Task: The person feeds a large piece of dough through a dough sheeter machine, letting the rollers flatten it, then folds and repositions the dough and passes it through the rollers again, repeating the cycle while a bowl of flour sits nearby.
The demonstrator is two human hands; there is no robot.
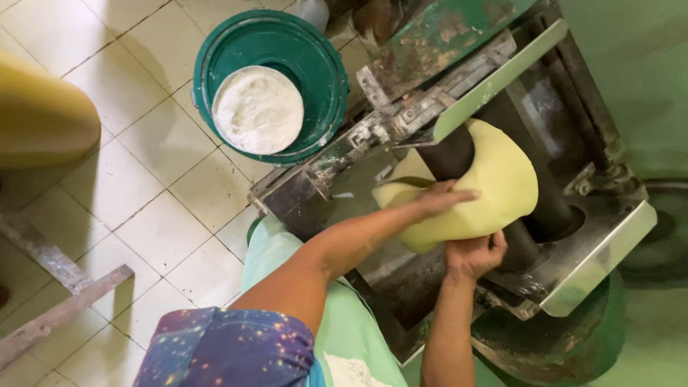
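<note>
1. Nearest the camera was the person's dark blue speckled sleeve point(228, 347) on the left arm, with a pale mint-green apron point(344, 322) below it.
2. Left hand point(443, 201) lay flat, fingers straight and unclenched, palm pressed on top of the pale yellow sheet of dough point(502, 179). No grasp, just pressing.
3. Right hand point(474, 254) was under the dough's lower edge, fingers curled up around it, gripping or supporting the sheet from below.
4. Dough sat on the worn grey-green metal roller machine point(444, 86), draped in a thick fold around a dark cylindrical roller point(450, 154), between the two hands. Whether the sheet was still fully wrapped on the roller could not be told.
5. Progress, as a judgement: dough was already flattened into a smooth sheet, so rolling was well along. It had not left the machine; it looked mid-pass or mid-fold, with handling off the roller not yet done.
6. Round green plastic bucket point(315, 79) stood on the cream tiled floor point(143, 215) just beside the machine's far end, holding a white mound of flour point(258, 109). It was well apart from both hands.
7. Flour dust showed on the machine's frame near the bucket.
</note>
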